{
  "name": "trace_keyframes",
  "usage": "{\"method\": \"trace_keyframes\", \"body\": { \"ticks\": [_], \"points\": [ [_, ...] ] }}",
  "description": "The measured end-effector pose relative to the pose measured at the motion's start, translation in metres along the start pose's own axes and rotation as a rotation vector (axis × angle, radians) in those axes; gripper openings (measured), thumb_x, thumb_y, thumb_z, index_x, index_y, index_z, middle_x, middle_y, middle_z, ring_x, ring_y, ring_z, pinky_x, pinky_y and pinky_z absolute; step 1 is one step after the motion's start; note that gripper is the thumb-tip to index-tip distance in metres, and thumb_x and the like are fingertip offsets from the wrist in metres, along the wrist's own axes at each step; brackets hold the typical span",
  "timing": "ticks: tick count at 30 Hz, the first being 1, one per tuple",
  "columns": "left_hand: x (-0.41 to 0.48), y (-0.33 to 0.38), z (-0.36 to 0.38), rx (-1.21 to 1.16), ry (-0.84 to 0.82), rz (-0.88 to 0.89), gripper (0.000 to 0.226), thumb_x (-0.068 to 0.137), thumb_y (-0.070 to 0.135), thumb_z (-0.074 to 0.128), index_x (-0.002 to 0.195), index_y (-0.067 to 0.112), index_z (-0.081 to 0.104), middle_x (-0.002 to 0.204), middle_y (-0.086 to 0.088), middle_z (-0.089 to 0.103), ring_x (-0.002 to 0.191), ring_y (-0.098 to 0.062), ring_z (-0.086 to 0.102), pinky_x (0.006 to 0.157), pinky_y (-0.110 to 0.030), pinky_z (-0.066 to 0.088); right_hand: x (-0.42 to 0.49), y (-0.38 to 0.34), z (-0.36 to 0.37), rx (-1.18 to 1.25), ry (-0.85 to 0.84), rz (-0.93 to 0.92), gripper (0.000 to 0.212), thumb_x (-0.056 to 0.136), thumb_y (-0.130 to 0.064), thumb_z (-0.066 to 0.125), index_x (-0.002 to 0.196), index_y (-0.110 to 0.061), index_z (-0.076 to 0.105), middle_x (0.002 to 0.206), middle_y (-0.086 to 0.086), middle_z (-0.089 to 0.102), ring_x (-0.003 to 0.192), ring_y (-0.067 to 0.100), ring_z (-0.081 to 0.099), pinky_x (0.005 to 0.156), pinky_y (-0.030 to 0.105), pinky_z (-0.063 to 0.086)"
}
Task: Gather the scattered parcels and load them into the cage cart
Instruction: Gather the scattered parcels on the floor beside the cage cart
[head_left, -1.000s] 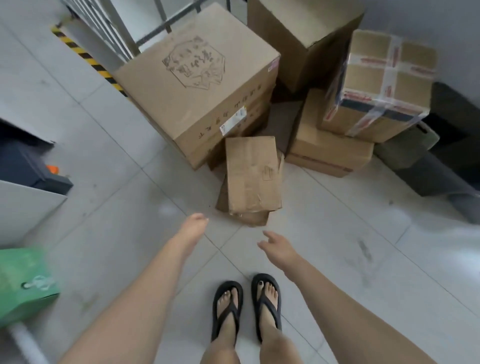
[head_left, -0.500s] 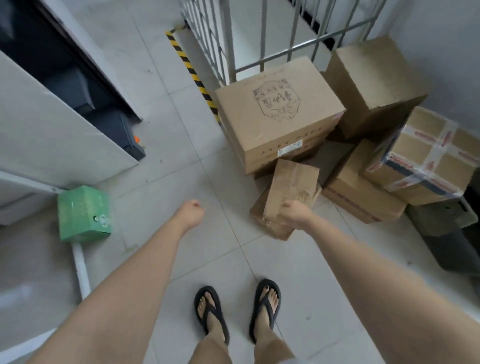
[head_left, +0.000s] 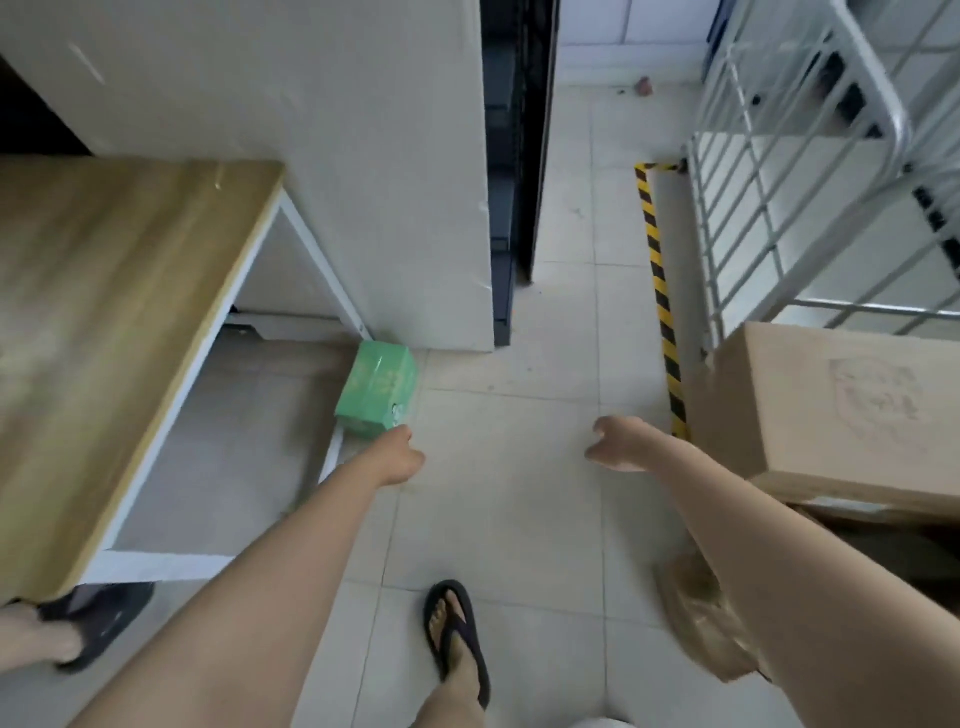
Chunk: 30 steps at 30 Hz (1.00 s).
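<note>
A small green box (head_left: 376, 392) stands on the tiled floor against the table's leg. My left hand (head_left: 401, 458) hovers just below its near corner with loosely curled fingers and holds nothing. My right hand (head_left: 615, 450) hangs over bare tiles, fingers loosely bent, also without a load. A large brown cardboard box (head_left: 831, 415) with a printed emblem sits at the right, behind my right forearm. A small crumpled brown parcel (head_left: 693, 618) lies on the floor beneath that forearm. The white wire cage cart (head_left: 748, 171) stands at the upper right.
A wood-topped table (head_left: 114, 291) with white legs fills the left. A white partition (head_left: 363, 156) and a dark gap rise behind the green box. A black-and-yellow striped strip (head_left: 662, 291) runs along the cart's base. Another person's sandalled foot (head_left: 83, 631) is at the lower left.
My view has swung left, away from the stacked cardboard boxes. The green box is now straight ahead, and my left hand has come close to it. My right hand has left the small brown parcel.
</note>
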<state>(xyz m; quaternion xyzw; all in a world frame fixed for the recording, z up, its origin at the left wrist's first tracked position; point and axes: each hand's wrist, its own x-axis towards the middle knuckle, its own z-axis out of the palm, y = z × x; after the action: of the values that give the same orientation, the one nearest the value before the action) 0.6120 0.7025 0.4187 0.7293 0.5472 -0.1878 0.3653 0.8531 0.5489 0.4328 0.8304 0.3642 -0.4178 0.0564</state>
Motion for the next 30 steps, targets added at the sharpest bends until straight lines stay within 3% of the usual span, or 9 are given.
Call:
{"method": "trace_keyframes", "body": {
  "ticks": [4,8,12,16,19,24,30],
  "points": [
    [0.022,-0.058,-0.07,-0.087,0.074,-0.064,0.037,0.094,0.011,0.051,0.127,-0.007,0.05,0.129,-0.017,0.055,0.122,-0.029,0.051,0.078,-0.024,0.037,0.045,-0.109,-0.004,-0.105,-0.01,-0.118,0.054,0.094,-0.025,0.05,0.144,-0.009,0.037,0.148,0.012,0.04,0.134,0.028,0.04,0.105,0.031,0.035],
    [0.064,-0.107,-0.117,-0.164,0.109,-0.16,0.043,0.093,0.017,0.052,0.13,-0.003,0.045,0.135,-0.02,0.05,0.122,-0.029,0.049,0.093,-0.029,0.04,0.085,-0.188,-0.009,-0.228,-0.086,-0.204,0.057,0.093,-0.03,0.05,0.145,-0.015,0.035,0.15,0.009,0.037,0.137,0.027,0.036,0.109,0.033,0.034],
    [0.11,-0.134,-0.138,-0.154,0.082,-0.187,0.046,0.092,0.022,0.052,0.132,0.0,0.044,0.137,-0.019,0.048,0.124,-0.031,0.048,0.097,-0.032,0.039,0.135,-0.237,-0.024,-0.333,-0.138,-0.254,0.056,0.094,-0.03,0.049,0.145,-0.014,0.034,0.149,0.009,0.037,0.137,0.027,0.035,0.109,0.034,0.034],
    [0.159,-0.149,-0.148,-0.137,0.04,-0.207,0.023,0.091,0.021,0.049,0.107,0.004,0.051,0.123,-0.022,0.056,0.11,-0.034,0.054,0.079,-0.032,0.039,0.197,-0.274,-0.043,-0.416,-0.188,-0.257,0.055,0.095,-0.026,0.046,0.146,-0.011,0.033,0.149,0.009,0.037,0.137,0.027,0.036,0.108,0.034,0.035],
    [0.196,-0.156,-0.154,-0.191,0.006,-0.261,0.036,0.091,0.022,0.047,0.118,-0.003,0.048,0.125,-0.022,0.054,0.113,-0.035,0.052,0.08,-0.033,0.04,0.247,-0.294,-0.051,-0.437,-0.23,-0.24,0.054,0.094,-0.026,0.046,0.144,-0.011,0.035,0.147,0.01,0.04,0.134,0.028,0.039,0.107,0.036,0.038],
    [0.272,-0.172,-0.139,-0.442,0.071,-0.426,0.039,0.091,0.021,0.05,0.124,0.0,0.049,0.122,-0.021,0.057,0.104,-0.031,0.057,0.079,-0.032,0.042,0.336,-0.321,-0.035,-0.406,-0.273,-0.259,0.051,0.093,-0.026,0.047,0.141,-0.011,0.039,0.142,0.011,0.045,0.13,0.028,0.043,0.101,0.032,0.039],
    [0.393,-0.209,-0.048,-0.836,0.067,-0.661,0.053,0.092,0.026,0.054,0.14,0.009,0.039,0.131,-0.015,0.052,0.102,-0.028,0.053,0.08,-0.033,0.045,0.482,-0.328,0.037,-0.371,-0.225,-0.234,0.049,0.09,-0.027,0.051,0.136,-0.009,0.044,0.136,0.014,0.045,0.121,0.031,0.049,0.092,0.033,0.043]
  ]
}}
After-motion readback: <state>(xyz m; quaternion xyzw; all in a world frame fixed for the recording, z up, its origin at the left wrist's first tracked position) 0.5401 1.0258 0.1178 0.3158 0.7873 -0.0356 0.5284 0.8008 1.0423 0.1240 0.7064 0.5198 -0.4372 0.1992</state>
